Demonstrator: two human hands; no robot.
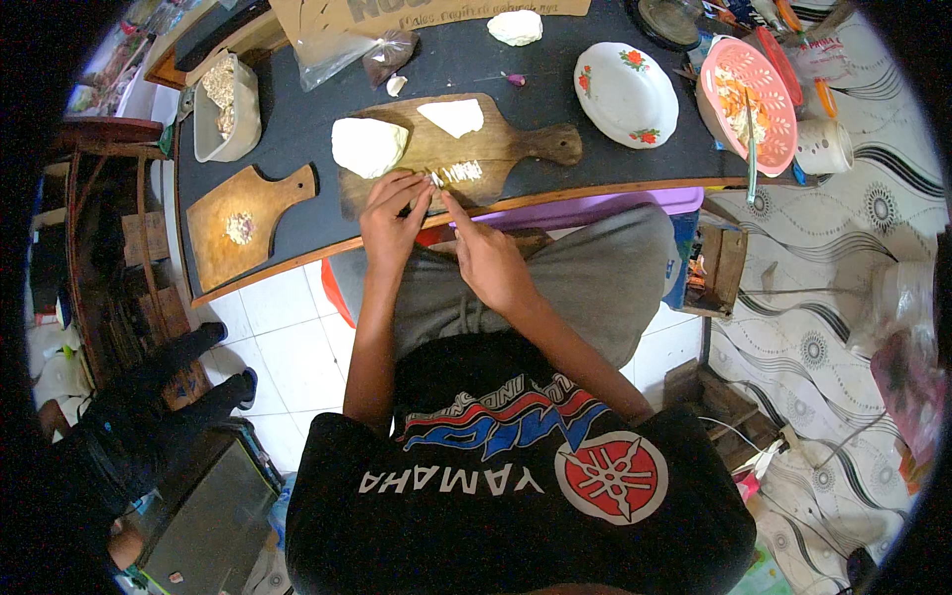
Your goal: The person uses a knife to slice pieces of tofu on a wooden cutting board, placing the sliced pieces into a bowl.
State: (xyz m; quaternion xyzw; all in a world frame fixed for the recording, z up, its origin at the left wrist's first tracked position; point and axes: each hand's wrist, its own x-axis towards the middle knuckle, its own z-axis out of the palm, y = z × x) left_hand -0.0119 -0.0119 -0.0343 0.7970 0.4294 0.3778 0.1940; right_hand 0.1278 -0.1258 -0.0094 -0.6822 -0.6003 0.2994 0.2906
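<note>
A wooden cutting board [416,152] lies before me on a dark tabletop. It carries a large pale chunk of food [369,146], a smaller white wedge [452,117] and a row of thin white strips [466,172]. My left hand [396,212] rests at the board's near edge, fingertips pinched on a small white piece [436,178]. Close beside it is my right hand [487,256], its index finger stretched toward that piece and its other fingers curled under. What the right hand may hold is hidden beneath it.
A smaller board [238,208] with chopped bits lies left, below a plastic tub [249,111]. Right are a flowered plate [625,93] and a pink basket [781,126] with shredded vegetables and a knife [751,160]. A garlic clove [396,85] lies behind the board. Another person's legs [171,364] show left.
</note>
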